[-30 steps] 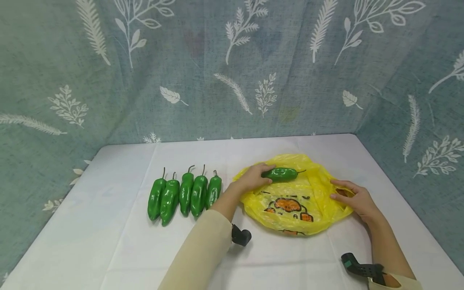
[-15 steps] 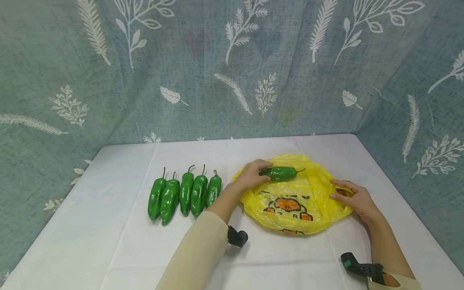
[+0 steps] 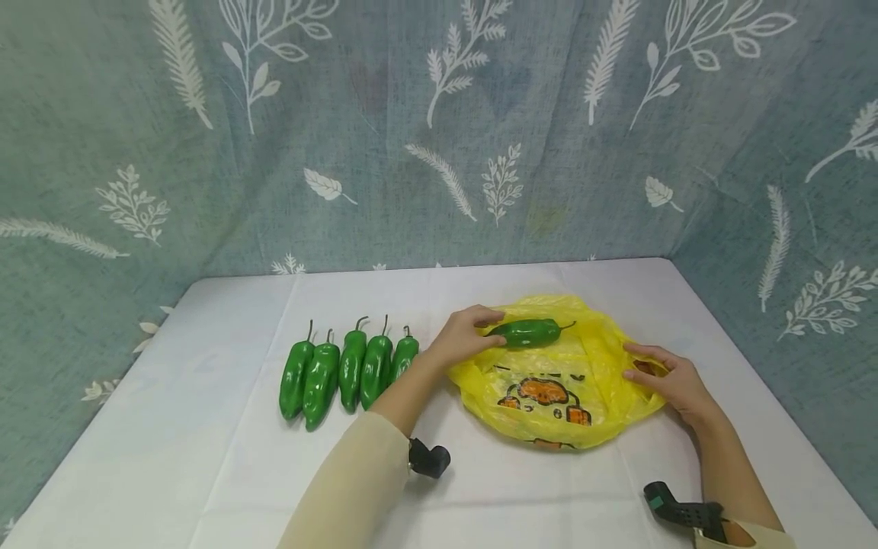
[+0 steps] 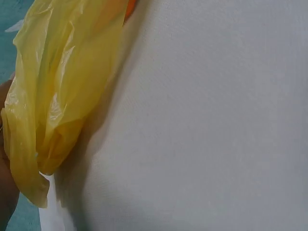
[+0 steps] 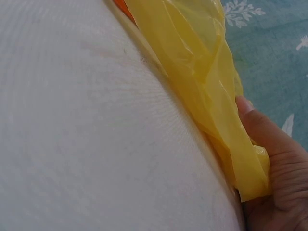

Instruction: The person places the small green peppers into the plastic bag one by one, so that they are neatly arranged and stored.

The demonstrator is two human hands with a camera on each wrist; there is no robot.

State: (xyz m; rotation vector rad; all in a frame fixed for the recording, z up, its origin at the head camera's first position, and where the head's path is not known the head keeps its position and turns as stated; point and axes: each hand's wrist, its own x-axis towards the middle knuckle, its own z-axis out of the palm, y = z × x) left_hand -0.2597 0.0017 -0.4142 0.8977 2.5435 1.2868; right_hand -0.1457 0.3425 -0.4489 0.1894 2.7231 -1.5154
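A yellow plastic bag [image 3: 542,427] with an orange cartoon print lies spread on the white-covered table. On top of it rests a glossy green chili pepper [image 3: 528,333], its stem pointing right. My left hand [image 3: 466,335] is at the bag's left side, thumb and forefinger apart on either side of the pepper's tip. At the opposite side, my right hand [image 3: 675,379] holds the bag's edge, its thumb [image 5: 262,127] against the plastic in the right wrist view. In the left wrist view, a hanging fold of the bag [image 4: 62,96] hides most of the left hand.
Several green chili peppers [image 3: 320,385] lie side by side left of the bag, stems pointing away; my left forearm partly overlaps the rightmost ones. A patterned blue-green cloth [image 3: 446,137] stands behind and beside the table. Each wrist wears a black camera [image 3: 428,460].
My left hand has drawn back a little to the left, uncovering more of the pepper's tip. The right hand stays at the bag's edge. The head view has tilted slightly.
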